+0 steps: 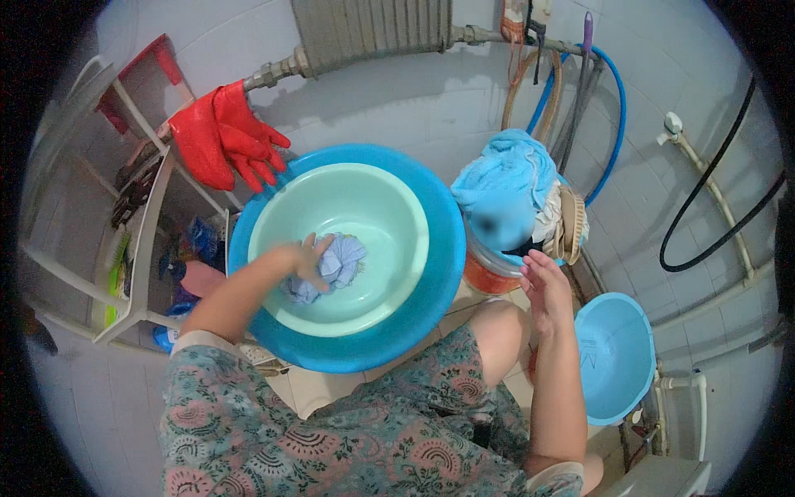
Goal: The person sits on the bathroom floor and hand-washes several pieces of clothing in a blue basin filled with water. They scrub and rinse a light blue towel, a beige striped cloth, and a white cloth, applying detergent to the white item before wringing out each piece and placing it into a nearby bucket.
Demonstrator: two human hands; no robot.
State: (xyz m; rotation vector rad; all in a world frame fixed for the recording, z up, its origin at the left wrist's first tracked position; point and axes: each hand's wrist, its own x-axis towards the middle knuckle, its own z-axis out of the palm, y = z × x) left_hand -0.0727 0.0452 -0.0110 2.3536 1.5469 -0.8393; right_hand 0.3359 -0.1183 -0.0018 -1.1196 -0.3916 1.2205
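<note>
Left hand (306,258) spread over cloth (343,258) in basin (389,286), which the tub (448,248) beneath likely steadies; right hand (547,290) raised, empty.

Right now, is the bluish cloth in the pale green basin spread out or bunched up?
Bunched up: the cloth lies in a crumpled, creased heap, leaving much of the basin bare.

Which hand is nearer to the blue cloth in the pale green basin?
Left. The left hand is at the blue cloth, covering part of it; the right hand is off to its right, outside the pale green basin.
</note>
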